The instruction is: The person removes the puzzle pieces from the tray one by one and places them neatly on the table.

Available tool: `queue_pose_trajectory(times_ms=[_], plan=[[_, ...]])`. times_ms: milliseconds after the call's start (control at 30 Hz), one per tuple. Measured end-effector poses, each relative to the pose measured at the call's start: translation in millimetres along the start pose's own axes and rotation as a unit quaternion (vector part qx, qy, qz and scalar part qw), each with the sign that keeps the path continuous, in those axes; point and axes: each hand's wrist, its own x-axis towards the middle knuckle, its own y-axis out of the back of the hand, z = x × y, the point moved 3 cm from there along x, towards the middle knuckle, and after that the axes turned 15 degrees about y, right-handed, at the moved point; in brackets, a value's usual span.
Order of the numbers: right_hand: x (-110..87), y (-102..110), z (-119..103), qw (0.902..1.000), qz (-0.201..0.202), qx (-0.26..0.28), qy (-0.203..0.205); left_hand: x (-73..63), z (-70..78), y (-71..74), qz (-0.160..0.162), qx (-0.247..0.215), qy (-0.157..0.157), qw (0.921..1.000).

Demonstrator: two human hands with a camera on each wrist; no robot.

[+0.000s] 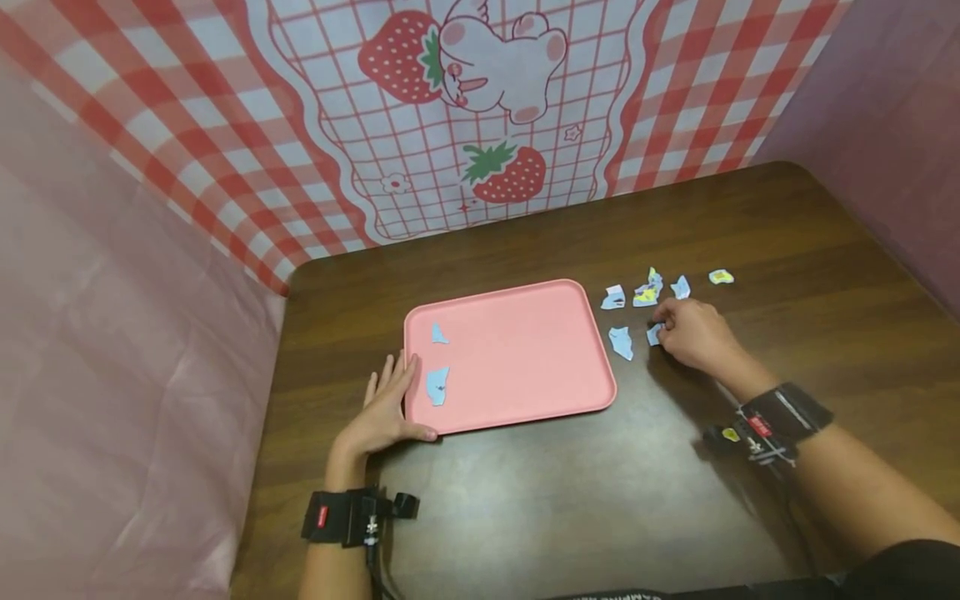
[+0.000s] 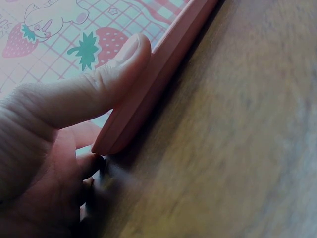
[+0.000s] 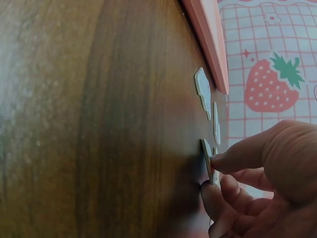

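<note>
A pink tray (image 1: 517, 354) lies on the wooden table. My left hand (image 1: 381, 415) rests at its near left corner, fingers spread along the left side and thumb along the near rim. Two light blue puzzle pieces, an upper piece (image 1: 438, 335) and a lower piece (image 1: 437, 387), lie in the tray's left part. Right of the tray, my right hand (image 1: 696, 335) pinches a small blue puzzle piece (image 3: 207, 157) between thumb and fingers. That piece is tilted on edge in the right wrist view, close over the table. Another blue piece (image 1: 621, 342) lies between this hand and the tray.
Beyond the right hand lie several more pieces: a blue one (image 1: 613, 297), a yellow and blue cluster (image 1: 648, 289), a blue one (image 1: 680, 287) and a yellow one (image 1: 722, 277). A strawberry-print cloth (image 1: 495, 83) hangs behind the table (image 1: 525, 500).
</note>
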Motion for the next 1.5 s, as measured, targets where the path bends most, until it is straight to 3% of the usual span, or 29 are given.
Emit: queue_pose_trajectory(times_ms=[600,767,1000,1200,1367,1500], plan=[[-2.9,-1,-6,0.9997,-0.008,-0.018,-0.011,-0.1,0.7,0.2,-0.001,0.008,0.004,1.0],[0.7,4,-19,0.9992,-0.007,-0.038,-0.012,0.0,0.9,0.1,-0.003,0.005,0.007,1.0],[26.7,-10,-71,0.9988,-0.02,-0.021,0.039,1.1,0.0,0.2,-0.001,0.011,0.008,0.9999],[49.1,-50,-135,0.9912,-0.092,0.021,0.093,1.2,-1.0,0.8,0.001,0.014,0.005,0.9999],[61.1,-86,-181,0.9792,-0.158,0.008,0.127,2.0,-1.6,0.5,0.002,0.013,0.006,0.9999],[70.3,-106,-210,0.9716,-0.181,-0.001,0.152,1.5,-1.7,1.2,0.0,0.01,0.011,0.9999]])
